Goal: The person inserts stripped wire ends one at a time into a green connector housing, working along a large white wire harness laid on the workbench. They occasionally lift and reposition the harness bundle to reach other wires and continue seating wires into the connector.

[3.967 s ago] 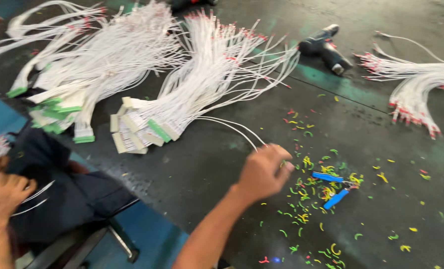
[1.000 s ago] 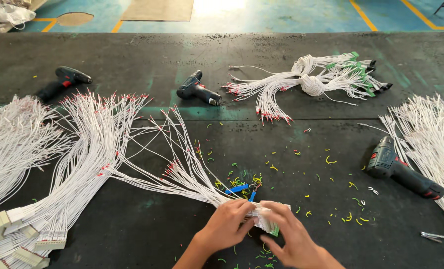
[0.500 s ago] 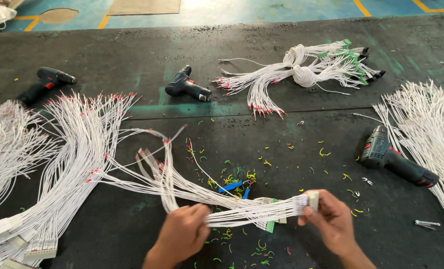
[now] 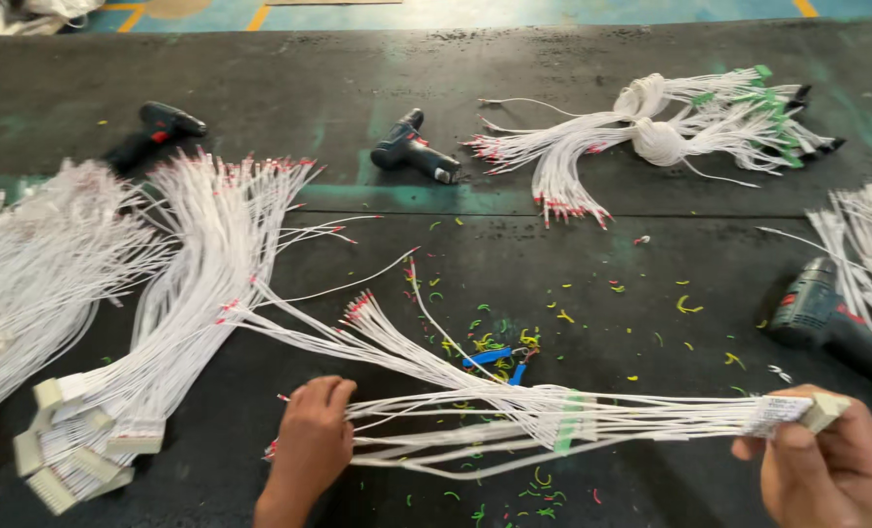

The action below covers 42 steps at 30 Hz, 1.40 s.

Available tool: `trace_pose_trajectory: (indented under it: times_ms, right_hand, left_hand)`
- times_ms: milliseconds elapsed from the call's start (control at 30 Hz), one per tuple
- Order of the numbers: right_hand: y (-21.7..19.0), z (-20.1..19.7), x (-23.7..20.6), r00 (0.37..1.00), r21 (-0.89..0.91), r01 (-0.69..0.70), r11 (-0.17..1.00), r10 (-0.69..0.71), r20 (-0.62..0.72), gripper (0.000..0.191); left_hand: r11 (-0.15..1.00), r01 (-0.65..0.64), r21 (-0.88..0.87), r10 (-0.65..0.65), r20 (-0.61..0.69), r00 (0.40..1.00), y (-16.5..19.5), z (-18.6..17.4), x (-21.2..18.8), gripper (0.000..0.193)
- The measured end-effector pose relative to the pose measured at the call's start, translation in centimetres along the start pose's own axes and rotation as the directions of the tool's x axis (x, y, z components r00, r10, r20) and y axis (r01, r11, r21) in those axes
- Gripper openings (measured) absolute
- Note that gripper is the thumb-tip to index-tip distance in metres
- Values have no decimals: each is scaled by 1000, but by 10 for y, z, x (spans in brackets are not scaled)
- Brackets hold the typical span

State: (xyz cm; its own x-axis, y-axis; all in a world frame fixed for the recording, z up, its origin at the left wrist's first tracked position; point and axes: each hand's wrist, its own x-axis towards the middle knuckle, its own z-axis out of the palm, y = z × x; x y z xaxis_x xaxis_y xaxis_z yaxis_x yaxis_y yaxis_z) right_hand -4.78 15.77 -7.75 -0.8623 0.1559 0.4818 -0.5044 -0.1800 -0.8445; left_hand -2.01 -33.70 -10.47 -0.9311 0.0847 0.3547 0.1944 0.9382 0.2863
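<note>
Left hand (image 4: 309, 442) and right hand (image 4: 827, 469) grip 1 wire bundle (image 4: 553, 416) taut near the table's (image 4: 289, 78) front edge.

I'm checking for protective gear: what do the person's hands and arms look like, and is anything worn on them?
Both the left hand and right hand are bare: no gloves, rings, watch or sleeves visible. Only the left wrist shows, also uncovered.

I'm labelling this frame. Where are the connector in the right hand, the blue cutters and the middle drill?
Connector (image 4: 825, 411), head view, cream end block.
Blue cutters (image 4: 487, 358), head view, blue handle.
Middle drill (image 4: 412, 152), head view, dark body.
</note>
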Motion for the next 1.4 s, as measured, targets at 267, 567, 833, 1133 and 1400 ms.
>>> trace_pose_trajectory:
  times_ms: [267,567,833,1133,1400]
  right_hand:
    - [-22,47,2,875,-519,-195,832,387,292,24]
    - [-48,41,11,919,-492,-203,847,338,201,28]
    - [-25,-53,26,992,-297,-124,947,108,-71,17]
    - [1,-66,33,969,-250,-244,937,222,-110,18]
    - [-42,-3,18,969,-536,-179,825,241,48,28]
  left_hand:
    - [587,-173,-791,329,38,943,131,8,31,64]
    - [475,-103,-874,470,153,870,200,38,55,7]
    - [881,-75,-467,234,295,926,68,34,21,9]
    - [992,54,110,-85,301,950,-22,-15,-3,33]
    - [730,-184,-659,336,112,935,94,2,27,66]
